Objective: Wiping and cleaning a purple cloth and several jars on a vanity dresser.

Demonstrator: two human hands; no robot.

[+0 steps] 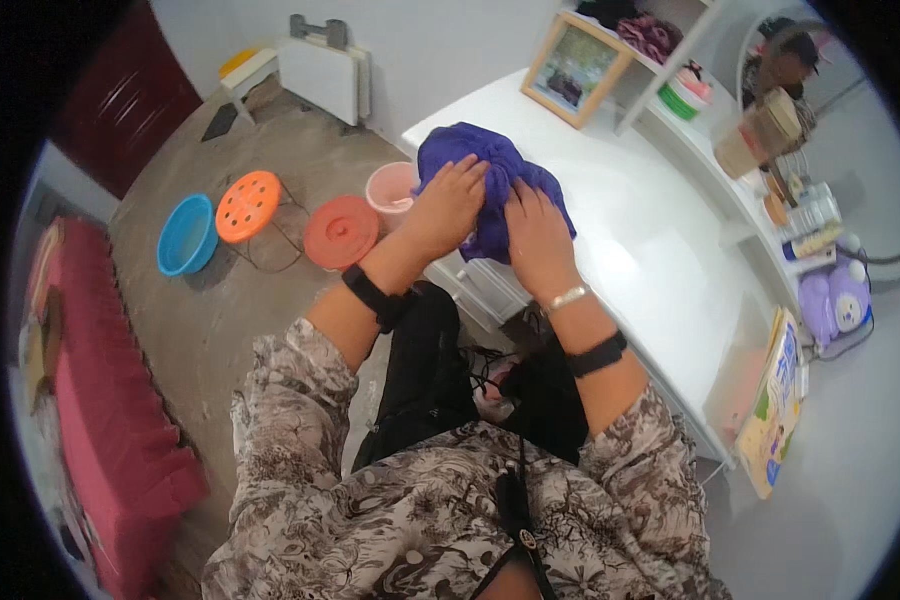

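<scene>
A bunched purple cloth (461,142) is at the near left end of a white desk (645,232), partly over its edge. My left hand (454,196) lies on the cloth's left part, with its fingers bent into the folds. On the right side, my right hand (534,229) grips the same cloth, fingertips close to its middle. Folds hide some of the fingertips and the cloth's underside. Black bands circle both wrists, and a light bracelet (568,298) sits on the right one.
A pink bin (391,187), a red-lidded bucket (343,231), an orange stool (249,206) and a blue basin (187,235) stand on the floor to the left. A wooden picture frame (611,90) leans at the desk's back. Bottles, a purple plush toy (832,304) and a book (772,412) are at the right.
</scene>
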